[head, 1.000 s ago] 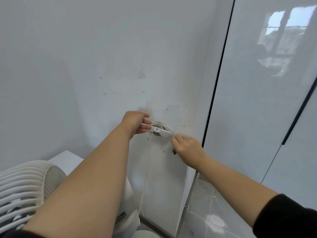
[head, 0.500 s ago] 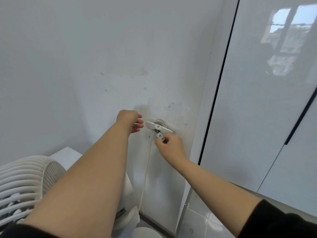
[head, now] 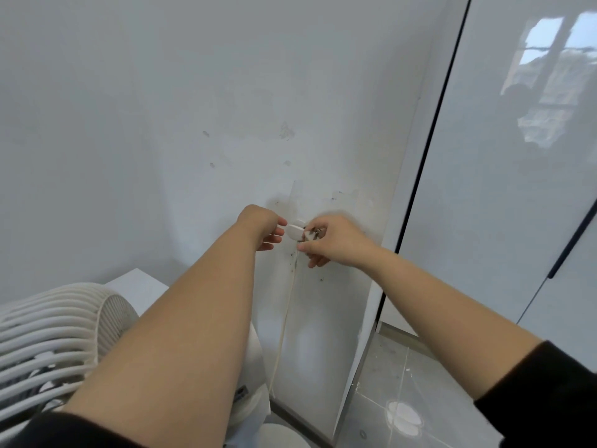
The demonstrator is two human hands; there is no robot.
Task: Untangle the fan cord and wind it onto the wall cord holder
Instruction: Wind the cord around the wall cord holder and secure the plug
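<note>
A small white cord holder (head: 295, 232) is fixed to the white wall, with cord wound behind its flat arm. My right hand (head: 334, 242) covers the holder's right side and pinches the plug end of the cord (head: 309, 236) against it. My left hand (head: 263, 229) is just left of the holder, fingers curled, fingertips close to the holder's left tip; whether it holds anything is hidden. A thin white cord (head: 284, 321) hangs straight down from the holder to the white fan (head: 61, 341) at lower left.
The white wall panel ends in an edge (head: 376, 295) right of the holder. Glossy white cabinet doors (head: 504, 189) with dark seams fill the right. Grey tiled floor (head: 403, 389) lies below. A white box (head: 139, 287) stands behind the fan.
My right hand rose from below the holder up onto its right side, carrying the plug end with it. My left hand stayed beside the holder's left tip.
</note>
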